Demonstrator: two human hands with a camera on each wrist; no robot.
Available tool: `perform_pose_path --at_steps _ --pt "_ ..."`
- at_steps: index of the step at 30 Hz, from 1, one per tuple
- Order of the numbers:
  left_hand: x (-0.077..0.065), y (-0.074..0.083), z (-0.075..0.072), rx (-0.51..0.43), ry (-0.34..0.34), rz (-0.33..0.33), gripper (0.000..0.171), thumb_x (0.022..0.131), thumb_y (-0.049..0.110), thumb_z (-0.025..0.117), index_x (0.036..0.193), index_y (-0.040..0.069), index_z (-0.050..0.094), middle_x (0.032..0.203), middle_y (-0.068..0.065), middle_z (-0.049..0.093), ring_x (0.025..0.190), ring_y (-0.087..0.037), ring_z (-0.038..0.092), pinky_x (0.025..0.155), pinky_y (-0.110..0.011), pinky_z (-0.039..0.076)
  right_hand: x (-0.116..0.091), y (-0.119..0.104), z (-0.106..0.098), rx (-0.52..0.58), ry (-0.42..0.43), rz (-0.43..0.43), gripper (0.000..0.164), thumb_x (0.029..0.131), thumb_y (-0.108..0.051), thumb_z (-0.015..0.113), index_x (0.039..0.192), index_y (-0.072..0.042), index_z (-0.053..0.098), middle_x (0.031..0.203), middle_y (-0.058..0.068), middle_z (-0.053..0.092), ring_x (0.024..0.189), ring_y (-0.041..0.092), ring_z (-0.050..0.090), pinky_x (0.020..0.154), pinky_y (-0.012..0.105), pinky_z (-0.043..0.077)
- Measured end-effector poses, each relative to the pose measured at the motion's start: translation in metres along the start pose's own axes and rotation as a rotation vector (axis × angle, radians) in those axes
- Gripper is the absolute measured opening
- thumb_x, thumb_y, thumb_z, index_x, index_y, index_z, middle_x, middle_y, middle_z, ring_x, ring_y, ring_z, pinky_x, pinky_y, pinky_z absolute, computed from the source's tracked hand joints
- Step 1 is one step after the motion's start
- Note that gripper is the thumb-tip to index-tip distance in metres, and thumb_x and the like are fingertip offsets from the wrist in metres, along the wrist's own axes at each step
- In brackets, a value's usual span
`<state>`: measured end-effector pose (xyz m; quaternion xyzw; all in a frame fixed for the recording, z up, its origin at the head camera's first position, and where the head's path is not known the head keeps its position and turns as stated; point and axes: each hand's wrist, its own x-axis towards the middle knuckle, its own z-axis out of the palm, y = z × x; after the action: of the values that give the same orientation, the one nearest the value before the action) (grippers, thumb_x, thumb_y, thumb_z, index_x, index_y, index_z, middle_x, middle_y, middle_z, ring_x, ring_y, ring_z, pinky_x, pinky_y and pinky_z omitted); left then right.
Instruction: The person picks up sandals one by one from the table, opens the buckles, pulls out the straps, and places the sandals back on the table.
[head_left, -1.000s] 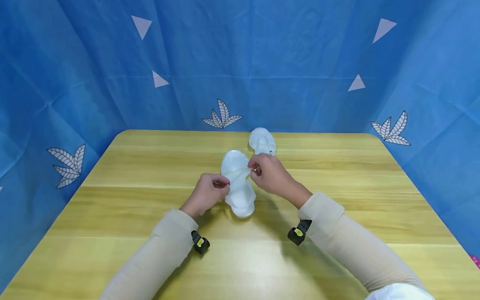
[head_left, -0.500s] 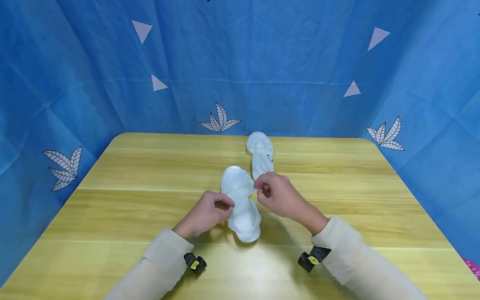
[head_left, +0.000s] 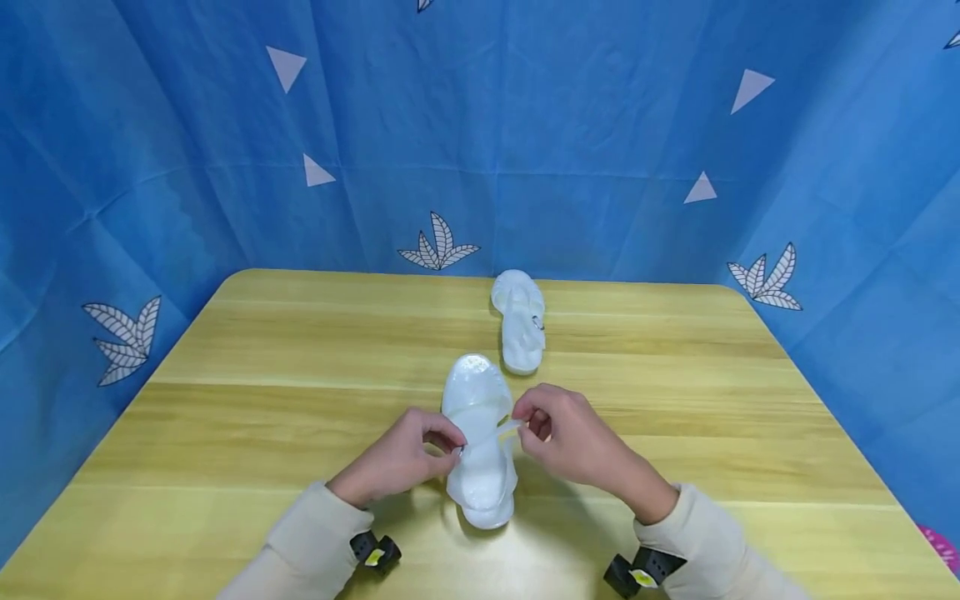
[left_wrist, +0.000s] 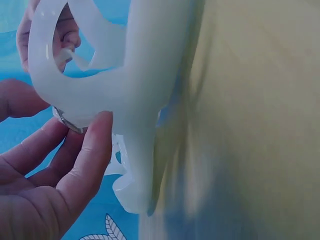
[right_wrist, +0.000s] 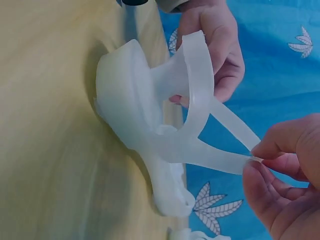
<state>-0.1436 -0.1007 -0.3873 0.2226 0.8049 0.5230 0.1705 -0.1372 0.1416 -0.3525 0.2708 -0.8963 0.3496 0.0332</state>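
Observation:
A translucent white sandal lies sole down on the table in front of me, its toe end pointing away. At its left side my left hand holds the small metal buckle between thumb and fingers. My right hand pinches the end of the ankle strap and draws it out to the right side, taut in the right wrist view. Behind, a second white sandal stands on the table, with a metal buckle on its right side.
The wooden table runs back to a blue curtain printed with leaves and triangles, which also closes off both sides. A black wrist camera sits on the left cuff, another wrist camera on the right cuff.
The near sandal has come toward me, with both hands moving along, and the rear sandal is now uncovered. The right hand has pulled the strap further out to the right.

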Motion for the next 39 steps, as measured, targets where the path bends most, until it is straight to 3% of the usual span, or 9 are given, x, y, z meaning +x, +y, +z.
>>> perform_pose_path --at_steps 7,11,16,22,27,33,35,39 --pt "-0.002 -0.004 -0.001 0.024 -0.019 0.001 0.012 0.084 0.006 0.065 0.094 0.002 0.068 0.092 -0.006 0.065 0.085 -0.017 0.058 0.072 -0.026 0.05 -0.001 0.006 0.008 -0.009 0.02 0.004 0.005 0.081 -0.006 0.066 0.085 -0.009 0.064 0.077 -0.004 0.056 0.062 0.008 0.052 0.056 0.02 0.047" --pt "0.002 -0.002 -0.001 0.045 -0.053 0.017 0.012 0.084 0.008 0.065 0.094 0.002 0.068 0.089 -0.005 0.065 0.081 -0.016 0.059 0.069 -0.025 0.051 0.001 0.008 0.009 -0.018 0.033 0.013 0.01 0.081 -0.009 0.069 0.09 -0.008 0.066 0.085 0.0 0.062 0.07 0.013 0.054 0.06 0.025 0.049" --pt "0.002 -0.003 -0.003 -0.011 -0.088 -0.01 0.018 0.089 0.011 0.061 0.098 -0.003 0.067 0.087 -0.01 0.066 0.075 -0.018 0.061 0.066 -0.031 0.055 0.005 0.009 0.016 0.011 0.029 0.035 0.02 0.082 -0.014 0.07 0.1 -0.006 0.066 0.099 0.006 0.064 0.086 0.022 0.056 0.068 0.036 0.052" --pt "0.003 -0.007 -0.008 -0.064 -0.09 -0.024 0.024 0.091 0.013 0.057 0.104 -0.005 0.063 0.093 -0.011 0.065 0.078 -0.02 0.063 0.068 -0.035 0.056 0.011 0.008 0.028 0.052 0.057 0.036 0.018 0.083 -0.012 0.07 0.099 -0.005 0.066 0.104 0.003 0.064 0.097 0.023 0.059 0.079 0.043 0.05" --pt "0.003 -0.013 -0.015 -0.074 -0.096 -0.068 0.015 0.091 0.01 0.054 0.093 -0.002 0.063 0.081 -0.011 0.062 0.066 -0.017 0.057 0.058 -0.03 0.051 0.016 0.003 0.035 0.072 0.036 -0.025 0.016 0.085 -0.013 0.068 0.099 -0.005 0.067 0.103 0.002 0.065 0.099 0.018 0.061 0.086 0.04 0.05" --pt "0.003 -0.021 -0.019 -0.127 -0.192 -0.114 0.016 0.091 0.009 0.055 0.088 -0.005 0.063 0.076 -0.01 0.061 0.062 -0.016 0.057 0.055 -0.027 0.05 0.025 -0.002 0.042 0.012 0.026 -0.199 0.013 0.084 -0.012 0.068 0.096 -0.006 0.069 0.1 0.002 0.069 0.098 0.015 0.064 0.086 0.036 0.049" --pt "0.004 -0.024 -0.018 -0.168 -0.219 -0.115 0.016 0.089 0.009 0.057 0.088 -0.006 0.063 0.077 -0.009 0.062 0.062 -0.016 0.058 0.054 -0.026 0.049 0.026 -0.003 0.044 -0.019 -0.012 -0.233 0.013 0.085 -0.012 0.068 0.096 -0.007 0.07 0.1 0.0 0.07 0.097 0.014 0.064 0.088 0.038 0.047" --pt "0.003 -0.029 -0.016 -0.257 -0.25 -0.096 0.018 0.086 0.007 0.061 0.088 -0.011 0.062 0.074 -0.008 0.061 0.061 -0.014 0.056 0.051 -0.022 0.045 0.025 -0.004 0.049 -0.071 -0.127 -0.208 0.013 0.086 -0.018 0.067 0.096 -0.011 0.072 0.096 -0.004 0.071 0.095 0.011 0.064 0.087 0.038 0.044"
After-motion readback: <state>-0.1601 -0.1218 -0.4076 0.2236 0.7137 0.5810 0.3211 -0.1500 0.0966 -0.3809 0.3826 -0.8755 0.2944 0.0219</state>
